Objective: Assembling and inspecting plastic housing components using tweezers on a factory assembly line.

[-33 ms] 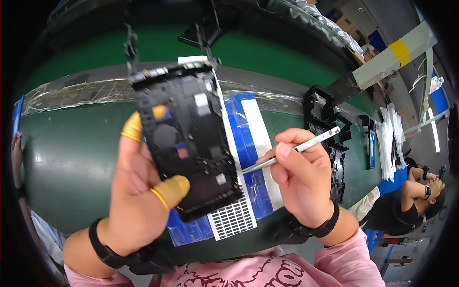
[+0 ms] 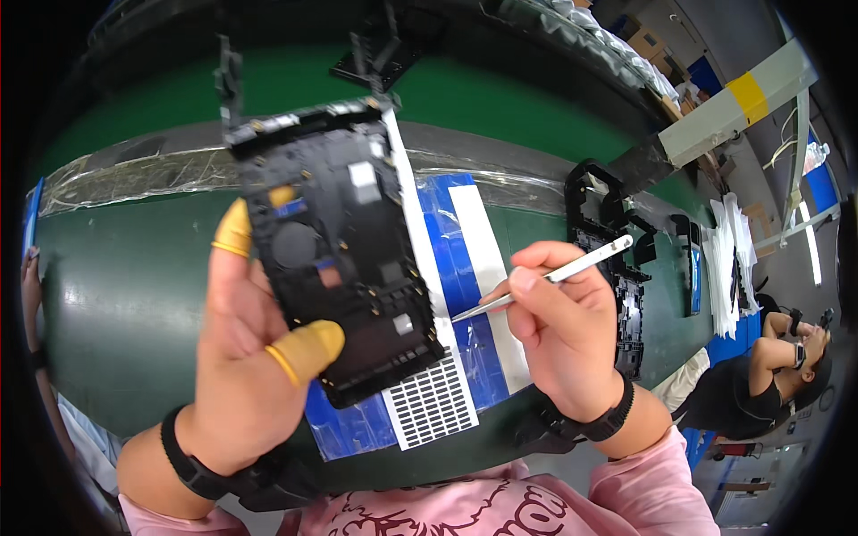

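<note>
My left hand (image 2: pixel 255 357), with yellow finger cots on the thumb and a finger, grips a black plastic housing (image 2: pixel 366 308) by its left side. The housing is tilted, and two long arms stretch from its far end. Pale patches and small orange and blue patches show inside it. Pinched between the fingers of my right hand (image 2: pixel 567 330) is a pair of silver tweezers (image 2: pixel 581 263), its tips pointing left, near the housing's right edge. Below lies a white sheet of small black stickers (image 2: pixel 433 411), partly hidden by the housing, on a blue plastic-covered pad (image 2: pixel 487 366).
More black plastic housings (image 2: pixel 630 313) stand at the right of the green table (image 2: pixel 134 295). White strips (image 2: pixel 722 259) lie beyond them. A beam with yellow tape (image 2: pixel 746 98) juts in at the upper right. Other people are at the left edge and far right.
My left hand has shifted the housing a little to the left and slightly away from me. My right hand and the tweezers have hardly moved.
</note>
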A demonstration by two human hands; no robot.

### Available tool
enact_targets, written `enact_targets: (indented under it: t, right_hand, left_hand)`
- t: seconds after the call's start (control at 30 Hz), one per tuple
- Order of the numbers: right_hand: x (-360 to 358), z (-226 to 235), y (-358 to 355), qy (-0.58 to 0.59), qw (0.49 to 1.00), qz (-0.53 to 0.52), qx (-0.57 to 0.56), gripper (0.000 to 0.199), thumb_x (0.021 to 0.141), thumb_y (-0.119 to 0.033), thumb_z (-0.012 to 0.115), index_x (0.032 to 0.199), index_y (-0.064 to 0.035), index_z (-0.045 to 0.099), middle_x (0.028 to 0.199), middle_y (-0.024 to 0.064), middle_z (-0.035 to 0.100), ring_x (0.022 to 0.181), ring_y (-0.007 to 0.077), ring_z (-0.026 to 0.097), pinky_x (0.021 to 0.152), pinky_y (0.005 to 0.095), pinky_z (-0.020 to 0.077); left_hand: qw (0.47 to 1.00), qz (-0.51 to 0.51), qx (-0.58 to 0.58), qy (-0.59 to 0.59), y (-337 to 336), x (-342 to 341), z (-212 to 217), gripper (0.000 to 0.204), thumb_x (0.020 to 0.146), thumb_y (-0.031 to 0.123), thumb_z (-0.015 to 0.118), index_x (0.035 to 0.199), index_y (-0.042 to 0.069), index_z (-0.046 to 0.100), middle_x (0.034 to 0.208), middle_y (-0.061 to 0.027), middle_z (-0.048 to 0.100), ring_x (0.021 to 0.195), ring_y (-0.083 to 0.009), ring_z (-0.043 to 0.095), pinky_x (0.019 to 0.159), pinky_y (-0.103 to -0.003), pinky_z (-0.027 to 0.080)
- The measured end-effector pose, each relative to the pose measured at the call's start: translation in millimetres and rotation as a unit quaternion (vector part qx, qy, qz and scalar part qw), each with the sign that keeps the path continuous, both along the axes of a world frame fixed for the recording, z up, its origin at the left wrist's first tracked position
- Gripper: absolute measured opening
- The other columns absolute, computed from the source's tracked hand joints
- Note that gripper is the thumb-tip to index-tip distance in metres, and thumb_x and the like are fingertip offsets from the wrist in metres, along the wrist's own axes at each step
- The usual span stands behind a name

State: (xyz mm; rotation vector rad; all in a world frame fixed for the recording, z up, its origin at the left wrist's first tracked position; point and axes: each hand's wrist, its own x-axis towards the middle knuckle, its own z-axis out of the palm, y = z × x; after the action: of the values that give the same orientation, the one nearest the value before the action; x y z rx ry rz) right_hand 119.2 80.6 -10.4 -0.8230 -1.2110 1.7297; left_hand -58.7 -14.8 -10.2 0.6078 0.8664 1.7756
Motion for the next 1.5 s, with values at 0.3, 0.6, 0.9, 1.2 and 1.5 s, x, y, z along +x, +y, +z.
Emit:
enact_targets:
  t: [0.3,0.6,0.9,1.2,1.5]
  right_hand:
    - [3,-11,1,-0.080,0.996,0.016,-0.041,0.011,0.075,0.001,0.057,0.085,0.0013,0.054,0.066,0.0054,0.058,0.048,0.0036,0.044,0.042,0.0151,0.0324]
    - [18,-15,-8,-0.086,0.994,0.001,-0.065,0.013,0.075,0.000,0.058,0.088,0.0015,0.054,0.066,0.0078,0.059,0.047,0.0051,0.045,0.042,0.0158,0.0333]
    - [14,-18,-9,-0.086,0.995,0.011,-0.055,0.012,0.076,0.001,0.057,0.087,0.0023,0.054,0.067,0.0094,0.059,0.046,0.0057,0.045,0.041,0.0164,0.0328]
    - [7,18,-10,0.018,0.998,0.040,-0.035,0.014,0.076,0.005,0.053,0.090,0.0043,0.052,0.070,0.0094,0.058,0.048,0.0052,0.045,0.046,0.0166,0.0370]
    - [-21,8,-23,0.069,0.992,0.101,0.030,0.021,0.076,0.006,0.055,0.096,0.0044,0.050,0.084,0.0107,0.059,0.076,0.0124,0.058,0.069,0.0216,0.0466]
  left_hand:
    - [0.999,0.041,0.026,0.000,3,-14,6,0.041,0.088,0.018,0.039,0.126,0.008,0.028,0.116,-0.0067,0.044,0.104,-0.0182,0.046,0.089,-0.033,0.038]
    - [0.995,0.071,-0.006,-0.066,5,-18,2,0.038,0.088,0.025,0.038,0.122,0.008,0.035,0.114,-0.0050,0.046,0.101,-0.0156,0.047,0.088,-0.031,0.039]
    - [0.992,0.064,-0.018,-0.105,6,-17,2,0.040,0.088,0.027,0.038,0.123,0.008,0.035,0.116,-0.0052,0.045,0.103,-0.0168,0.046,0.089,-0.032,0.037]
    - [0.994,-0.038,0.009,-0.105,8,-2,4,0.042,0.085,0.023,0.043,0.122,0.007,0.031,0.116,-0.0102,0.045,0.104,-0.0210,0.047,0.089,-0.036,0.039]
    - [0.988,-0.063,-0.042,-0.131,-3,9,4,0.042,0.086,0.020,0.041,0.123,0.008,0.027,0.116,-0.0127,0.044,0.104,-0.0235,0.048,0.086,-0.037,0.042]
